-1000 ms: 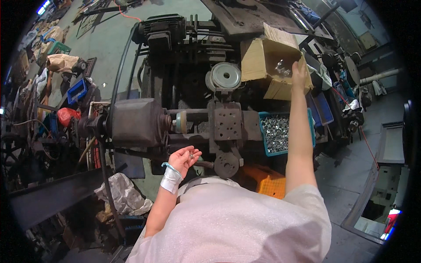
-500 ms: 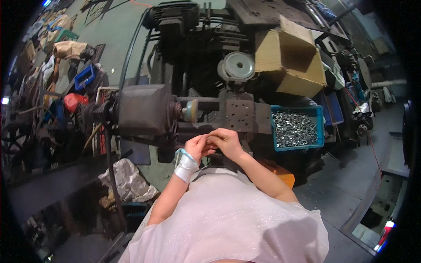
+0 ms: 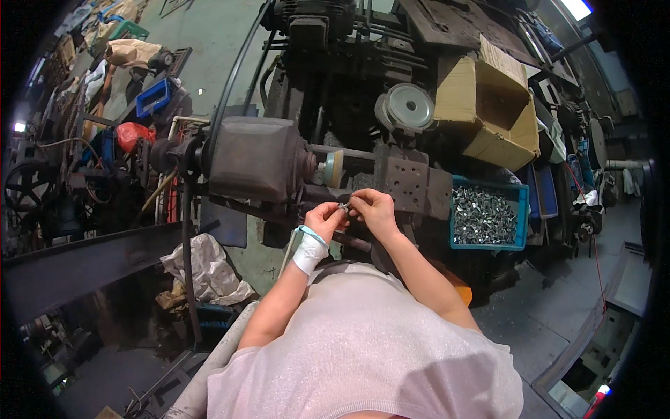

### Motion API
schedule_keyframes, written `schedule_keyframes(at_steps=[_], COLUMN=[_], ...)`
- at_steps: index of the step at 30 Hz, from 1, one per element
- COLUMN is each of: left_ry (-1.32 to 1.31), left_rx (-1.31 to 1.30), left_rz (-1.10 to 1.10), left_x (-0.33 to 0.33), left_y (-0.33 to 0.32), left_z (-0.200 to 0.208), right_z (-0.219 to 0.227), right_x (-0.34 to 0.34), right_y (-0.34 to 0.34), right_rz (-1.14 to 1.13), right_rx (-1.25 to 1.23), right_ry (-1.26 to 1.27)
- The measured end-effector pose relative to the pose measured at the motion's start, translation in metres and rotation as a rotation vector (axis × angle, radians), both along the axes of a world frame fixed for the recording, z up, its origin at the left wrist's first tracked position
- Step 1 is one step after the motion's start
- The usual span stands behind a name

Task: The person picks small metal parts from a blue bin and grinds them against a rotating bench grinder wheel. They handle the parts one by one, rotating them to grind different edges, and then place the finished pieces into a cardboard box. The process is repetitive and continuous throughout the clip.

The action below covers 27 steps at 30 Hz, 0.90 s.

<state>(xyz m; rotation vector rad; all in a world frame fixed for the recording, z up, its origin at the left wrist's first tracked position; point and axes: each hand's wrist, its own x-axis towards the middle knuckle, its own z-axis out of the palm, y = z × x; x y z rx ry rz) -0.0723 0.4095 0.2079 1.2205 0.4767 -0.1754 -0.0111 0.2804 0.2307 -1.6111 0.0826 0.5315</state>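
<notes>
My left hand (image 3: 325, 221), with a white wrap and a light blue band at its wrist, pinches a small silvery metal part (image 3: 343, 207). From the other side, the thumb and fingertips of my right hand (image 3: 375, 212) close on the same part. Fingers cover most of it, so its exact kind cannot be made out. Just beyond my hands is a dark machine with a boxy housing (image 3: 252, 159) and a round, pale yellow and blue wheel (image 3: 333, 170) at its right end. Right of the wheel is a drilled metal block (image 3: 407, 183).
A teal bin (image 3: 525, 218) full of small metal parts stands to the right. Behind it an open cardboard box (image 3: 457, 91) leans by a round metal disc (image 3: 410, 107). A crumpled whitish sack (image 3: 204, 269) lies at lower left, beside a dark upright post (image 3: 187, 258).
The view has shifted, so the machine and bin sit further right. My fingertips have drawn slightly apart, and the small metal part now shows between them.
</notes>
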Motion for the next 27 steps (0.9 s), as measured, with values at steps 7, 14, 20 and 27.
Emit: schedule_keyframes(at_steps=[7, 14, 20, 27], left_ry=[0.071, 0.097, 0.127, 0.083], left_rx=[-0.155, -0.171, -0.111, -0.29], left_rz=[0.085, 0.122, 0.159, 0.128], left_x=[0.014, 0.027, 0.028, 0.013], left_y=[0.003, 0.005, 0.003, 0.004], left_z=[-0.029, -0.033, -0.025, 0.0], right_z=[-0.02, -0.031, -0.031, -0.008], right_x=[0.014, 0.026, 0.028, 0.015], right_y=[0.014, 0.022, 0.028, 0.017], right_rz=[-0.072, -0.056, -0.095, -0.089], right_rx=[-0.076, -0.176, -0.143, 0.002], right_ry=[0.043, -0.135, -0.107, -0.051])
